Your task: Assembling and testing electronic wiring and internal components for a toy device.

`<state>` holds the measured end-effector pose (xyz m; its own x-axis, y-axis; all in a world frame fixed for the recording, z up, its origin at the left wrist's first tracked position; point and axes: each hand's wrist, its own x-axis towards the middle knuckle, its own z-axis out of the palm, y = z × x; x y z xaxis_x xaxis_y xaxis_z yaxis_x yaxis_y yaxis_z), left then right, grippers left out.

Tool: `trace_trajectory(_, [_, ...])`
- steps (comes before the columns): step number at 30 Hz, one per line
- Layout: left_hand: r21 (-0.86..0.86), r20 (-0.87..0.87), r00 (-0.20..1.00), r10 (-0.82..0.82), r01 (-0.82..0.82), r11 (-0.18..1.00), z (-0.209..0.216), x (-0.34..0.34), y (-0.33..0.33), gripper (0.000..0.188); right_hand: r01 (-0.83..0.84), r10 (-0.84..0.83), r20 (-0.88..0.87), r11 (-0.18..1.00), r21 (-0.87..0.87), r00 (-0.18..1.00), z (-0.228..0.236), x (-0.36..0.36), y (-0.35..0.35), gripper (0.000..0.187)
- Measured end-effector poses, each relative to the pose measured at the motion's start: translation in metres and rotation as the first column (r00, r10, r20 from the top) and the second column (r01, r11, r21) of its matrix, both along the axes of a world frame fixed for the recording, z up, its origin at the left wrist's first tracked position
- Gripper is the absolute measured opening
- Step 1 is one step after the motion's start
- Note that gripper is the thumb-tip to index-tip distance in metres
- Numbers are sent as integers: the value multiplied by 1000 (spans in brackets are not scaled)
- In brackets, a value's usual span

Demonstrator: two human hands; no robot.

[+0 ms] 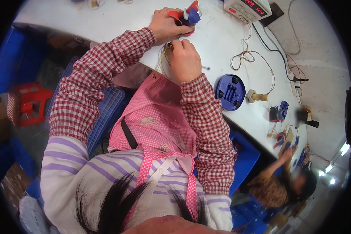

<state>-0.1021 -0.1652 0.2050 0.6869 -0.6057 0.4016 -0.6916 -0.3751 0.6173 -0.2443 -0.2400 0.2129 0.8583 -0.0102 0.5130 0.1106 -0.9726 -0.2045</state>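
Observation:
My left hand is closed around a red and blue plastic piece, perhaps a toy part, near the far edge of the view. The piece rests on or just above the white table. Nearer to me, my right hand pinches a small dark part with thin wires by the table's front edge. The yellowish and dark wires hang down over that edge. My fingers partly cover the small part, so its kind does not show. Right of this hand lies a blue round plastic base with slots and dark round feet.
A white power supply with a red display stands at the far right of the white table. Loose wires trail from it. A metal block with a brass-coloured cylinder lies beyond the base. A co-worker sits farther right.

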Motion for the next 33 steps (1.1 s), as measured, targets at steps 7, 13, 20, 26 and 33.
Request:
trace_trajectory(7, [-494, -593, 728, -343, 7, 869, 26, -36, 3, 40, 23, 101, -142, 730, 683, 985, 33, -35, -35, 9])
trace_trajectory(13, [-664, -563, 556, -611, 137, 736, 45, -76, -10, 48, 207, 95, -235, 236, 949, 967, 66, -82, -82, 12])
trace_trajectory(20, [-529, -618, 501, -605, 304, 792, 42, -130, -60, 47, 406, -303, -286, 495, 768, 909, 45, -122, -134, 14])
trace_trajectory(26, [-447, -628, 526, -574, 360, 819, 22, -145, -89, 47, 512, -465, 304, 854, -91, 831, -1, -131, -152, 15])
trace_trajectory(33, [-368, -723, 443, -530, 401, 839, 23, -150, -87, 51, 471, -586, 52, 697, 540, 808, -7, -131, -143, 18])
